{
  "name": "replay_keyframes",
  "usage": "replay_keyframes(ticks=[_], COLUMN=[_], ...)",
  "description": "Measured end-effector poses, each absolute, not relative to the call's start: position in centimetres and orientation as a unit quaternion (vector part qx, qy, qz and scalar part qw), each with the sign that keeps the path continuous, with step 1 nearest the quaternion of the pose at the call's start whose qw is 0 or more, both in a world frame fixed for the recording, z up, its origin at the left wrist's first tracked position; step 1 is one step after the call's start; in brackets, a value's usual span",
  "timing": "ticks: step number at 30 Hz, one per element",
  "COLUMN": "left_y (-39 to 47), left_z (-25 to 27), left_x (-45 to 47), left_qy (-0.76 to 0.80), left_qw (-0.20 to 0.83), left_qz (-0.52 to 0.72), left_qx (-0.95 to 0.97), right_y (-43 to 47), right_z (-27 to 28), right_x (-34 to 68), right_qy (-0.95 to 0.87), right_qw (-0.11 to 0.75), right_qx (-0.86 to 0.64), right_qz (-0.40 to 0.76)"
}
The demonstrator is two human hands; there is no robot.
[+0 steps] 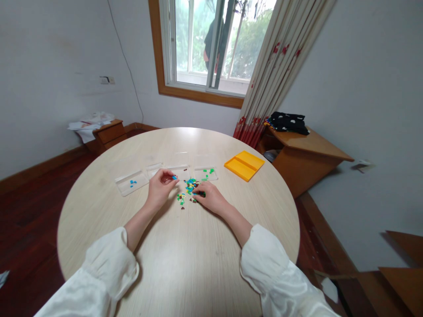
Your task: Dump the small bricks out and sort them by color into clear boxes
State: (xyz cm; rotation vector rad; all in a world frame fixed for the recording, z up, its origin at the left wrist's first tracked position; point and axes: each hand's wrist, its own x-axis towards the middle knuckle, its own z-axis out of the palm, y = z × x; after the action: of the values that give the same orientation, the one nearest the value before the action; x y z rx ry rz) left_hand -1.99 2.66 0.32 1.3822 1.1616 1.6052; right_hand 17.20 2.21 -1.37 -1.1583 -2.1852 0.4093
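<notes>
My left hand (161, 188) is raised over the table, its thumb and fingers pinched on a small blue brick (175, 178). Lower and to the right, my right hand (209, 196) reaches into a loose pile of small bricks (190, 185) in blue, green, yellow and dark brown. Its fingers are bent together at the pile's edge, and what they hold, if anything, is hidden. Several blue bricks lie in the clear tray (124, 190) at the left. Green bricks lie in another clear tray (215, 178) behind my right hand. A third clear tray (187, 174) has a brown piece in it.
A yellow two-part tray (243, 166) stands at the right of the round wooden table (185, 264). Clear lids stand or lie behind the trays. Beyond the table are a small cabinet (110, 132) at the left and a wooden desk (307, 149) with a black cloth at the right.
</notes>
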Motion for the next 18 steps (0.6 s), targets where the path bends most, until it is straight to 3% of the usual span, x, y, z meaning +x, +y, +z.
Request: replay_keyframes(ticks=[18], left_y=[2.83], left_z=[-0.01], left_x=[-1.81], left_qy=[0.415], left_qw=[0.375], left_qz=[0.660], left_qx=[0.501], right_y=[1.89], right_z=[-0.67], right_x=[17.01], right_qy=[-0.829], right_qw=[0.271], right_qx=[-0.459], right_qz=[0.171])
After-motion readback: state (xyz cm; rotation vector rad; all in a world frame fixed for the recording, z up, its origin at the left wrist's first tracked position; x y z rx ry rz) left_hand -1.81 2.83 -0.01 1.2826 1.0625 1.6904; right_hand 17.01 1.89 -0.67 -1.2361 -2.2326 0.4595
